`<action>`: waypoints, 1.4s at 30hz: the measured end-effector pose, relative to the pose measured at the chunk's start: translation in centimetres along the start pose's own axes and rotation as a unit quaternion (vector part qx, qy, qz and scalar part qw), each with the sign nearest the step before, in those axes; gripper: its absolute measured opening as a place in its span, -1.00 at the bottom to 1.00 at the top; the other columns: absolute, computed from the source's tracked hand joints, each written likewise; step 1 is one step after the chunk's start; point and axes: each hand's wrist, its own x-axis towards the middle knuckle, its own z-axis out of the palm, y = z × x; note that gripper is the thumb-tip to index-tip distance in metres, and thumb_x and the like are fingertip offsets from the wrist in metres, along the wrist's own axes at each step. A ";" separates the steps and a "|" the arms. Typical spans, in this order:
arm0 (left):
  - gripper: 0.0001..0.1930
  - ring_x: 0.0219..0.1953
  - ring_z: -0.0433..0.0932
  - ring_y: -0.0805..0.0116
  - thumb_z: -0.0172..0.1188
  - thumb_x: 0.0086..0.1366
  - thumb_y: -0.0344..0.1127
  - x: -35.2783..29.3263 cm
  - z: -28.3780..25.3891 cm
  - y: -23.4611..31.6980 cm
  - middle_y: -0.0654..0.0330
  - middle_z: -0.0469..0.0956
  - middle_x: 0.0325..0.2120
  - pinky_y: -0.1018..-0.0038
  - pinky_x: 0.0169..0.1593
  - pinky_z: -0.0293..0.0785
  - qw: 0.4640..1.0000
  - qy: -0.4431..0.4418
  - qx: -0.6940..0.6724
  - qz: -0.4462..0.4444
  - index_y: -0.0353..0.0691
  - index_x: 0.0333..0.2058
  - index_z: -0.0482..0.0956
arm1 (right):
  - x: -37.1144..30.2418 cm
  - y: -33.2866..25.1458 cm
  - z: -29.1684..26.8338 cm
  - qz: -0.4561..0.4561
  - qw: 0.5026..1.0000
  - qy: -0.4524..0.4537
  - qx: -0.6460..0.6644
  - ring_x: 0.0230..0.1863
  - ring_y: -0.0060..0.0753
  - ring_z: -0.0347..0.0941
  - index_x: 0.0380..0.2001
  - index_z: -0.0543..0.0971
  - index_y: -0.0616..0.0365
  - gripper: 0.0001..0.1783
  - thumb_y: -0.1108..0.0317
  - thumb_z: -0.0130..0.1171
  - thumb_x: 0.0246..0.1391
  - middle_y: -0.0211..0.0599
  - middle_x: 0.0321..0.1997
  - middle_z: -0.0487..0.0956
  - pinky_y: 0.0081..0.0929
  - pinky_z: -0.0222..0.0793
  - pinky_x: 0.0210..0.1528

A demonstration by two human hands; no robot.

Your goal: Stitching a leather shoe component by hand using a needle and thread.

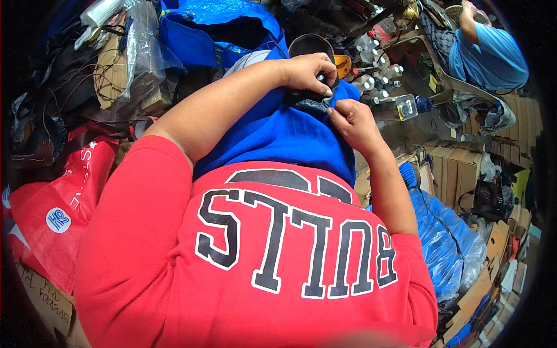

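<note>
My left hand (pixel 310 71) is bent over a black, leather-like piece (pixel 312 107), with its thumb and fingers closed on the piece's upper part. A small shiny spot shows by the left fingers; I cannot make out what it is. Close by on the right, my right hand (pixel 355 123) pinches the edge of the same black piece between thumb and curled fingers. The piece lies over a blue cloth (pixel 261 130) spread across my lap. Just beyond the left hand is a dark, rounded, shoe-like shape (pixel 312 45), partly hidden by the fingers.
A blue bag (pixel 223 35) gapes at the far left, near clear plastic wrap (pixel 142 49). Several bottles (pixel 371 81) stand at the far right, with a person in a blue shirt (pixel 490 55) beyond. A red bag (pixel 69 197) lies left; blue plastic (pixel 435 238) and cardboard (pixel 455 168) lie right.
</note>
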 end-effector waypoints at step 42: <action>-0.76 -0.22 0.52 0.37 0.27 0.03 -0.36 1.5 -2.4 -0.3 0.19 0.58 -0.34 0.49 -0.07 0.39 0.976 -0.166 -0.118 -0.081 -0.20 -0.26 0.65 | -0.6 -0.2 -0.6 0.093 0.989 0.072 0.090 -0.44 -0.47 0.42 -0.29 0.64 0.10 -0.81 0.45 0.18 -0.04 -0.32 -0.49 0.46 -0.57 0.32 -0.35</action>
